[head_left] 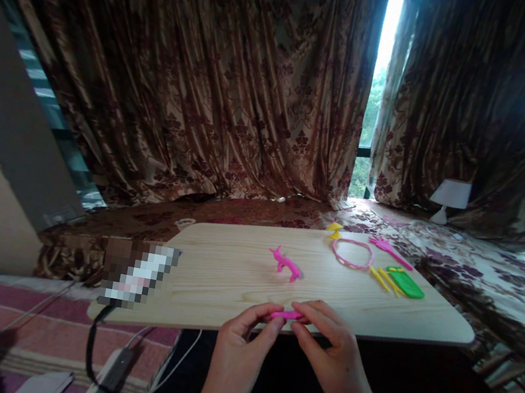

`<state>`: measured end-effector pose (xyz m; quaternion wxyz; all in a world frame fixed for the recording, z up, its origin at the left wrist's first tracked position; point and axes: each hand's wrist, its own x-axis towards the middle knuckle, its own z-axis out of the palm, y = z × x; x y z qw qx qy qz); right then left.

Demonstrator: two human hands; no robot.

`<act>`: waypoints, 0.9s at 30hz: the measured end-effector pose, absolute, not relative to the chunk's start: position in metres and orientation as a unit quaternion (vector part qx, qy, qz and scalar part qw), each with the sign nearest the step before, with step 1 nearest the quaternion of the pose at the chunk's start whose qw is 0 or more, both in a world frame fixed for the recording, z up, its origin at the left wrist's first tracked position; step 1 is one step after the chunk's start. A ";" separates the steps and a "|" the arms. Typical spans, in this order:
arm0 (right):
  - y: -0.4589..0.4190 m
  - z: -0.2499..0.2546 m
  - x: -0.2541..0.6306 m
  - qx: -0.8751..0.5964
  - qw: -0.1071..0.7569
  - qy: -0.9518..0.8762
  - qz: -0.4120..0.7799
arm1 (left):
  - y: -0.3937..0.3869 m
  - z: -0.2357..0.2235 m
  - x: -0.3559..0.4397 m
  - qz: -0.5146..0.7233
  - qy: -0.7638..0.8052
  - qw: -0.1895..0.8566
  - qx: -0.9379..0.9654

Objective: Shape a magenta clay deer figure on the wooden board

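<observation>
Both the left hand and right hand pinch a pink strip, just nearer than the pink animal figure

Daylight glares through the window while the curtains hang in dim shadow.

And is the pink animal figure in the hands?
No, the pink animal figure is on the table, while the hands hold another pink piece.

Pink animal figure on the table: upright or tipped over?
Upright: the pink animal figure has its legs pointing down to the wooden tabletop, with its body above them and its head end raised.
</observation>
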<state>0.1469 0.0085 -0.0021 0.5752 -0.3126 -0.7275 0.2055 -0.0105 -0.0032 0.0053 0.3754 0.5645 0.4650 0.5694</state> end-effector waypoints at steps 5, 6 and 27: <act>0.009 0.001 0.146 -0.315 0.582 -0.723 0.197 | -0.004 0.005 -0.013 0.565 0.469 0.367 0.570; 0.009 0.001 0.147 -0.318 0.582 -0.722 0.197 | -0.004 0.005 -0.013 0.565 0.470 0.363 0.573; 0.007 0.003 0.146 -0.349 0.562 -0.716 0.226 | -0.004 0.010 0.000 0.622 0.408 0.539 0.396</act>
